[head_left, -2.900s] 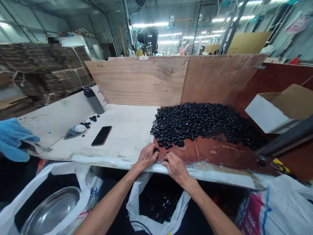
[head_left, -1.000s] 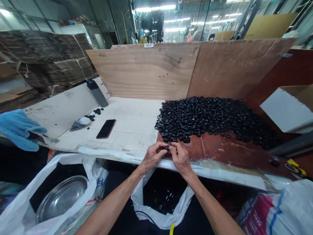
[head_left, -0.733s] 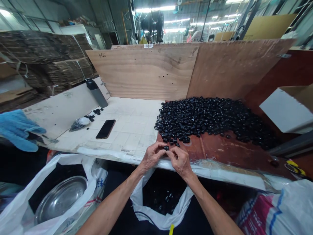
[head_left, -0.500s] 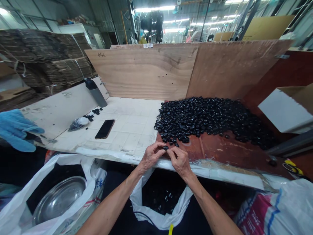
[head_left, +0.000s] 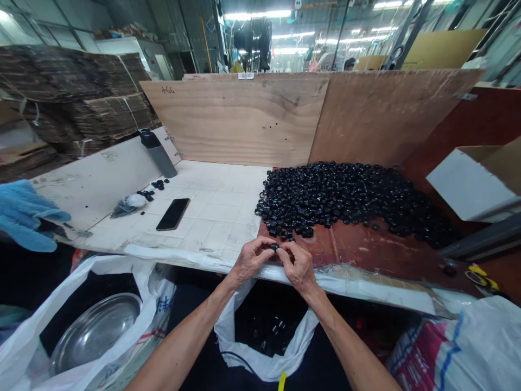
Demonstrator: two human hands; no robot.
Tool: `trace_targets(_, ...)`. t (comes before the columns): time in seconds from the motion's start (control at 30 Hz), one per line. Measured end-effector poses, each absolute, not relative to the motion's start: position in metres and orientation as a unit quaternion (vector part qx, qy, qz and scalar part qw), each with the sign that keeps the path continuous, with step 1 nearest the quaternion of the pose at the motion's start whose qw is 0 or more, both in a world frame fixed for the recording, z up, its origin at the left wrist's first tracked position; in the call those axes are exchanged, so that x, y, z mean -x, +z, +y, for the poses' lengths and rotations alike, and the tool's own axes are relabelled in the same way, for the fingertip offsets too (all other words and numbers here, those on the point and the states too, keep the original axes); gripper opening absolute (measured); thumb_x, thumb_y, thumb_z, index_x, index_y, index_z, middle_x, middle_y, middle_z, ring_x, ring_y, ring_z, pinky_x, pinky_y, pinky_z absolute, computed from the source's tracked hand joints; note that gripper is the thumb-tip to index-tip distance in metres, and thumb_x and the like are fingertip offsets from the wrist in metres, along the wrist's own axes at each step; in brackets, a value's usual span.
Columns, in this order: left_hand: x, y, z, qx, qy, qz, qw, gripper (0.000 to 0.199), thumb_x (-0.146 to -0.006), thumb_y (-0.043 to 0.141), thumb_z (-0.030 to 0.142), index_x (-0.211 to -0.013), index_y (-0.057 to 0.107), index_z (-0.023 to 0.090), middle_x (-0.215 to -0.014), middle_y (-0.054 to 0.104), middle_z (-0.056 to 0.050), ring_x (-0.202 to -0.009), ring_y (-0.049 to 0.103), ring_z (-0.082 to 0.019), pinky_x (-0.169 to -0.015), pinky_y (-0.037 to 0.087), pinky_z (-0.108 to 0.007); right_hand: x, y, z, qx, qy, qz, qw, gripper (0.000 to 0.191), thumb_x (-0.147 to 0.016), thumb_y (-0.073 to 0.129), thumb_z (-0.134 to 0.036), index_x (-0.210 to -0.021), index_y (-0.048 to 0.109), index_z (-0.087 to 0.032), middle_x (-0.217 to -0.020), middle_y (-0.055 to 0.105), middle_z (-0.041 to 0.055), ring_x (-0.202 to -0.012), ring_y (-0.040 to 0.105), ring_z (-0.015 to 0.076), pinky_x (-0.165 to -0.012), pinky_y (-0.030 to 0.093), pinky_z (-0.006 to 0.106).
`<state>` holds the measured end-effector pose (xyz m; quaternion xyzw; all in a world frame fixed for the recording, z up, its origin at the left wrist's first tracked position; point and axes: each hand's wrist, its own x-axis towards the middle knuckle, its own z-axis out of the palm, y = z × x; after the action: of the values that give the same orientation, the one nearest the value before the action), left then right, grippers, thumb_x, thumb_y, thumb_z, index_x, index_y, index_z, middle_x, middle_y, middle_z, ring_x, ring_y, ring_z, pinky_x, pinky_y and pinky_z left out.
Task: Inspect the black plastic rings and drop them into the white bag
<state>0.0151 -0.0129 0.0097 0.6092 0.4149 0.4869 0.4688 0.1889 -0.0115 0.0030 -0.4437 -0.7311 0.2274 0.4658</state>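
Note:
A small glossy black plastic piece (head_left: 274,247) is pinched between the fingertips of both hands, over the front edge of the table. My left hand (head_left: 251,259) holds it from the left, thumb and forefinger closed. From the other side my right hand (head_left: 298,265) grips it, its fingers also closed. Just beyond the fingers spreads a wide pile of similar black pieces (head_left: 334,195) on the reddish-brown board. Below my wrists an open white sack (head_left: 299,347) contains more black pieces.
On the white left half of the table (head_left: 220,201) lie a phone (head_left: 173,214) and a small plastic bag (head_left: 128,205). A grey bottle (head_left: 159,155) leans at the side board. Left below, a sack holds a metal bowl (head_left: 97,331). A white box (head_left: 472,182) stands right.
The black piece has turned slightly between my fingertips. Both hands stay in nearly the same place, and the whole view has shifted a little.

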Motion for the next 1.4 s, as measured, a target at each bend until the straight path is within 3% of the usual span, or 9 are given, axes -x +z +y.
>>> trace_targets(0.37,-0.016,0.019,-0.021,-0.607,0.458,0.403,0.508,0.023,-0.086,0.064,0.030,-0.104,0.068,0.015,-0.101,0.071,-0.009,-0.092,0.067,-0.022,-0.085,0.054,-0.033,-0.186,0.004,-0.017,0.389,0.252,-0.736,0.493,0.015,-0.094,0.049,-0.024,-0.095,0.064,-0.021,-0.090,0.065,0.0071,-0.085,0.063,0.0208,-0.079,0.051,0.033)
trace_targets(0.6,-0.012,0.011,-0.051,-0.663,0.462,0.439,0.393,0.020,-0.089,0.059,0.025,-0.106,0.068,0.018,-0.104,0.069,-0.008,-0.099,0.065,-0.022,-0.092,0.050,-0.034,-0.173,0.001,-0.050,0.490,0.454,-0.577,0.470,0.014,-0.089,0.056,-0.034,-0.088,0.059,-0.020,-0.064,0.061,-0.0010,-0.051,0.059,0.0146,-0.050,0.045,0.025)
trace_targets(0.73,-0.015,0.005,-0.066,-0.621,0.460,0.449,0.449,0.019,-0.090,0.058,0.024,-0.106,0.066,0.018,-0.101,0.069,-0.008,-0.092,0.067,-0.022,-0.083,0.054,-0.032,-0.167,0.008,-0.064,0.509,0.495,-0.533,0.460,0.015,-0.085,0.059,-0.035,-0.084,0.058,-0.020,-0.054,0.057,-0.0040,-0.048,0.057,0.0136,-0.049,0.044,0.023)
trace_targets(0.87,-0.008,0.009,-0.075,-0.721,0.459,0.417,0.310,0.022,-0.091,0.054,0.019,-0.111,0.064,0.018,-0.109,0.067,-0.011,-0.105,0.063,-0.023,-0.095,0.050,-0.036,-0.169,0.014,-0.074,0.507,0.580,-0.464,0.438,0.026,-0.087,0.054,-0.042,-0.073,0.054,-0.019,-0.051,0.054,-0.0035,-0.045,0.054,0.0131,-0.051,0.048,0.025)
trace_targets(0.93,-0.001,0.018,-0.072,-0.779,0.397,0.372,0.311,0.022,-0.091,0.053,0.019,-0.111,0.064,0.019,-0.107,0.068,-0.010,-0.103,0.063,-0.022,-0.093,0.050,-0.035,-0.178,0.017,-0.072,0.510,0.610,-0.476,0.377,0.032,-0.087,0.051,-0.046,-0.071,0.054,-0.019,-0.051,0.055,-0.0021,-0.043,0.054,0.0142,-0.049,0.049,0.027)
trace_targets(1.03,0.000,0.033,-0.053,-0.795,0.304,0.380,0.362,0.014,-0.088,0.062,0.026,-0.099,0.065,0.019,-0.091,0.067,-0.004,-0.083,0.065,-0.018,-0.078,0.053,-0.029,-0.196,0.019,-0.052,0.565,0.432,-0.607,0.354,0.028,-0.087,0.055,-0.044,-0.075,0.057,-0.018,-0.060,0.059,0.0010,-0.054,0.060,0.0178,-0.057,0.050,0.030)
trace_targets(1.17,-0.026,0.028,-0.008,-0.741,0.375,0.495,0.255,0.021,-0.085,0.063,0.025,-0.105,0.062,0.019,-0.094,0.064,-0.004,-0.081,0.063,-0.018,-0.077,0.054,-0.031,-0.209,0.012,-0.009,0.592,0.139,-0.687,0.398,0.019,-0.086,0.056,-0.031,-0.099,0.059,-0.017,-0.100,0.061,0.0101,-0.087,0.062,0.0226,-0.077,0.050,0.033)
trace_targets(1.27,-0.049,0.011,0.022,-0.752,0.372,0.517,0.168,0.030,-0.081,0.064,0.017,-0.111,0.061,0.021,-0.105,0.060,-0.006,-0.093,0.061,-0.021,-0.086,0.053,-0.035,-0.207,-0.001,0.014,0.585,0.100,-0.718,0.364,0.019,-0.085,0.051,-0.019,-0.103,0.058,-0.018,-0.100,0.058,0.0095,-0.084,0.060,0.0208,-0.074,0.049,0.031)
trace_targets(1.4,-0.058,-0.005,0.036,-0.771,0.344,0.523,0.116,0.013,-0.086,0.056,0.012,-0.092,0.064,0.019,-0.100,0.059,-0.007,-0.094,0.058,-0.021,-0.087,0.051,-0.035,-0.204,-0.017,0.019,0.551,0.104,-0.739,0.373,0.013,-0.082,0.048,-0.012,-0.089,0.056,-0.018,-0.087,0.055,0.0066,-0.078,0.056,0.0198,-0.071,0.047,0.030)
